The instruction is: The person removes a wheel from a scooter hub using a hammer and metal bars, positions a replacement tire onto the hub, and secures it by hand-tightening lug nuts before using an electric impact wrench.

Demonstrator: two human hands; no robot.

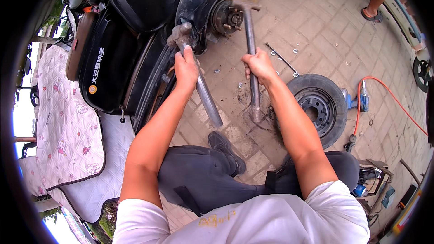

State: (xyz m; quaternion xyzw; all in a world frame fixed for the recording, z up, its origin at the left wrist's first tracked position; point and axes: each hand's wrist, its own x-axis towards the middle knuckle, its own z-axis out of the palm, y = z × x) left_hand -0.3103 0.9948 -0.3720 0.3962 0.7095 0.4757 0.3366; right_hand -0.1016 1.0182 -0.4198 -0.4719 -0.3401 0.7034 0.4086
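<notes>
1. Far left: pale quilted cover [68,117], beside the black vehicle body [113,58].
2. Left hand [186,68]: fingers curled round the shaft of a heavy-headed hammer [205,92], just below the head. Head lies in line with the black fender [195,4]; cannot tell from this angle whether they touch. Risk: a loose grip would let the shaft twist and the head knock the fender.
3. Bare wheel hub [222,20], studs exposed. Risk: a glancing blow here could mar a stud's threads.
4. T-headed hammer [251,38]: upright, head up, just beside the hub.
5. Right hand [260,67]: wrapped round that shaft near its middle. Risk: with both heads held this near each other, a poorly aimed swing could strike the left hand or chip steel.
6. Metal rod [283,59] and loose nut [295,51] on the paving. Risk: a nut underfoot could roll away or be lost.
7. Wheel [323,104]: off the hub, beneath and beside the right forearm.
8. Blue power tool [364,101], near an orange hose [370,77]. Risk: the hose's loop could catch a foot; sandaled feet [373,16] stand beyond.
</notes>
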